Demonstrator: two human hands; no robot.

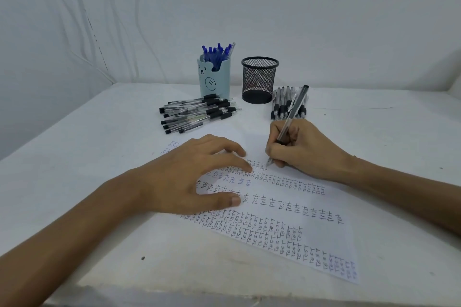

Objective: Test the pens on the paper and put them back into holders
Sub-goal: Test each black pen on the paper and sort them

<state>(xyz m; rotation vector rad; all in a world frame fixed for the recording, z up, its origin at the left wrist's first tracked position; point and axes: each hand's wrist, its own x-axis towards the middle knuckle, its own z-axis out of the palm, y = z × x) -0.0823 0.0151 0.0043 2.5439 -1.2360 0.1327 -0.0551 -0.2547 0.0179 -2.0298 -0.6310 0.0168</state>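
Right hand [304,149] fingers pinch pen [291,115], tip on paper [324,237]; left hand [184,177] fingers spread, pressing paper; write lightly

my left hand [189,177] rests palm down, fingers [234,149] spread; my right hand [304,149] pinches a pen [290,117] in curled fingers
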